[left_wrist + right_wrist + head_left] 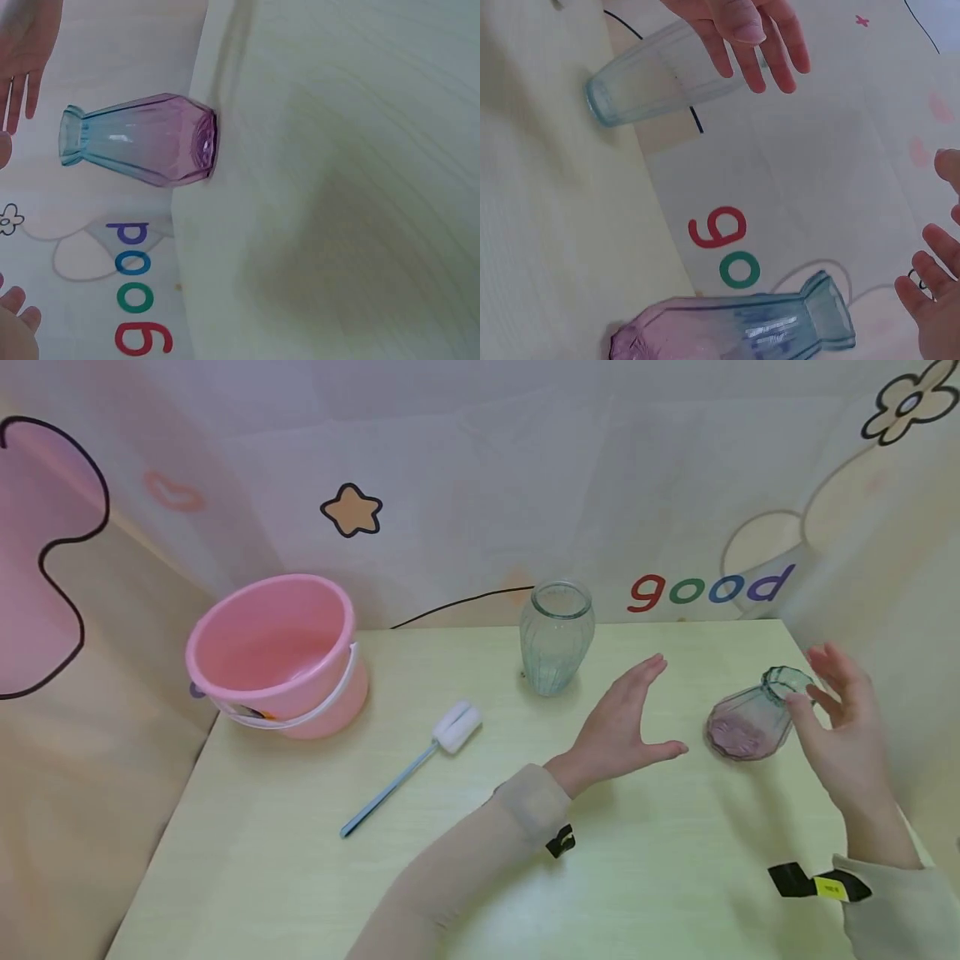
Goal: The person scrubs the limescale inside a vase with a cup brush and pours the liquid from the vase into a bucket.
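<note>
A faceted glass vase (750,723), teal at the neck and fading to pinkish purple at the base, stands upright near the table's right side. My right hand (847,727) is raised beside its neck with fingers spread; a gap shows between the fingers (928,274) and the vase (735,326) in the right wrist view. To the left of this vase, my left hand (611,731) hovers over the table, thumb and fingers held apart, holding nothing. Behind the left hand stands a clear, pale teal ribbed glass vase (557,643).
At the table's back left sits a pink bucket (326,710) with a white handle. A bottle brush (393,789) with a white sponge head and blue handle lies on the pale table (247,860) between bucket and left arm. A printed cloth (465,485) hangs behind.
</note>
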Demonstrator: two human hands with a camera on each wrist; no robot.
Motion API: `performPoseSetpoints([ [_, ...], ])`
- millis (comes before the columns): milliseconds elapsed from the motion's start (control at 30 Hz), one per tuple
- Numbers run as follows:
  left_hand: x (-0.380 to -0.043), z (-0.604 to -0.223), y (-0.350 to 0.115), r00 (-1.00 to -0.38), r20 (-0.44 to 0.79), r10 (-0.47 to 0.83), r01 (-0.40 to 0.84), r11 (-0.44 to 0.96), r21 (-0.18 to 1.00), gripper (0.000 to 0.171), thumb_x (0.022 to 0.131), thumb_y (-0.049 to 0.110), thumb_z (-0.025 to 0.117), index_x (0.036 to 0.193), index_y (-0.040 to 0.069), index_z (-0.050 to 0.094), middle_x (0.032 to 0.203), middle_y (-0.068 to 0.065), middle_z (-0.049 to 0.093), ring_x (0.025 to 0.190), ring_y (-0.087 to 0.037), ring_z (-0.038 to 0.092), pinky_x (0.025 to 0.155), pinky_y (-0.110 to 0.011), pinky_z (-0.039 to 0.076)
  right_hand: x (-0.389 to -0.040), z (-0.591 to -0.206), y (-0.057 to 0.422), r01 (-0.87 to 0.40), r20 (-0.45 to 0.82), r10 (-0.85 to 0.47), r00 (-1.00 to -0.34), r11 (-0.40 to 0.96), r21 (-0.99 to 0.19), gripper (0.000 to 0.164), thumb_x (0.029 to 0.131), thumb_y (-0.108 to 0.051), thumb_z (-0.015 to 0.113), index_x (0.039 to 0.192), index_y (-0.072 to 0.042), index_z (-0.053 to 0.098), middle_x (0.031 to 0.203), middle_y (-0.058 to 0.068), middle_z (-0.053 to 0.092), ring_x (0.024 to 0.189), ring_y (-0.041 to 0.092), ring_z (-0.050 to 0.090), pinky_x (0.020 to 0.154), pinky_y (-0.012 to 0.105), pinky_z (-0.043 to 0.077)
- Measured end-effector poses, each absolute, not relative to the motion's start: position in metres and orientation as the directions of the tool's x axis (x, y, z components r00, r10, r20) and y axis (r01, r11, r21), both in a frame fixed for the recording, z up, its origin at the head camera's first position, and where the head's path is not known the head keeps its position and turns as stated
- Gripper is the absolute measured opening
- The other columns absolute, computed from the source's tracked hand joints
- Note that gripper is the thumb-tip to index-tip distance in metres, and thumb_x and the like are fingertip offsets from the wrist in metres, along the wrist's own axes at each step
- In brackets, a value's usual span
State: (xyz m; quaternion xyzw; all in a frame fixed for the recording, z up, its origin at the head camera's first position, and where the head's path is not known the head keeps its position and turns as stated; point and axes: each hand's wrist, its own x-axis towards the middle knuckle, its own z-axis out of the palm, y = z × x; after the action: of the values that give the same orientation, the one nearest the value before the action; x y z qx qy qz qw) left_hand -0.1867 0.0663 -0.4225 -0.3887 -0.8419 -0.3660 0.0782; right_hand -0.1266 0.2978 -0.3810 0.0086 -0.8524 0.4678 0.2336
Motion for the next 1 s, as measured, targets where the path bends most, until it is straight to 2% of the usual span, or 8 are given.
performPoseSetpoints([
  [133,-0.188,-0.426,0.082,-0.703,0.356,0.616,0.685,0.450,0.573,0.098,0.073,0.045,0.070,0.143,0.013,0.008,0.149,0.003,0.013,0.131,-0.002,0.006,0.103,-0.017,0.011,-0.121,-0.390,0.312,-0.141,0.359,0.267,-0.895,0.594,-0.792,0.066,0.088,-0.005,0.050,0.143,-0.024,0.019,0.144,0.001,0.028,0.129,0.012,0.024,0.098,0.015,0.024],
  [300,-0.192,-0.431,0.098,-0.733,0.278,0.621,0.638,0.485,0.597,0.097,0.073,0.048,0.068,0.143,0.016,0.009,0.149,0.006,0.012,0.130,0.000,0.007,0.102,-0.016,0.013,-0.120,-0.405,0.325,-0.075,0.274,0.260,-0.926,0.584,-0.808,0.069,0.089,-0.011,0.051,0.144,-0.027,0.012,0.147,-0.002,0.021,0.131,0.012,0.021,0.096,0.012,0.025],
  [600,-0.195,-0.438,0.125,-0.768,0.221,0.602,0.565,0.472,0.677,0.093,0.074,0.047,0.069,0.143,0.016,0.015,0.147,0.007,0.019,0.129,-0.001,0.014,0.101,-0.017,0.018,-0.125,-0.438,0.343,-0.072,0.243,0.269,-0.932,0.520,-0.851,0.072,0.088,-0.011,0.053,0.144,-0.027,0.011,0.146,0.000,0.022,0.131,0.016,0.022,0.094,0.015,0.031],
  [900,-0.197,-0.449,0.150,-0.798,0.166,0.579,0.503,0.490,0.711,0.088,0.074,0.049,0.068,0.142,0.021,0.018,0.144,0.011,0.024,0.126,0.001,0.019,0.098,-0.017,0.024,-0.127,-0.460,0.356,-0.070,0.196,0.207,-0.959,0.495,-0.866,0.074,0.089,-0.008,0.053,0.145,-0.025,0.007,0.148,0.004,0.016,0.130,0.014,0.022,0.088,0.011,0.033],
  [1000,-0.197,-0.452,0.156,-0.808,0.149,0.570,0.479,0.488,0.729,0.087,0.074,0.049,0.067,0.142,0.022,0.020,0.143,0.010,0.027,0.125,-0.001,0.023,0.098,-0.019,0.027,-0.129,-0.465,0.357,-0.042,0.150,0.184,-0.971,0.488,-0.872,0.074,0.090,-0.011,0.053,0.145,-0.027,0.006,0.148,0.006,0.014,0.130,0.016,0.021,0.098,0.025,0.031],
])
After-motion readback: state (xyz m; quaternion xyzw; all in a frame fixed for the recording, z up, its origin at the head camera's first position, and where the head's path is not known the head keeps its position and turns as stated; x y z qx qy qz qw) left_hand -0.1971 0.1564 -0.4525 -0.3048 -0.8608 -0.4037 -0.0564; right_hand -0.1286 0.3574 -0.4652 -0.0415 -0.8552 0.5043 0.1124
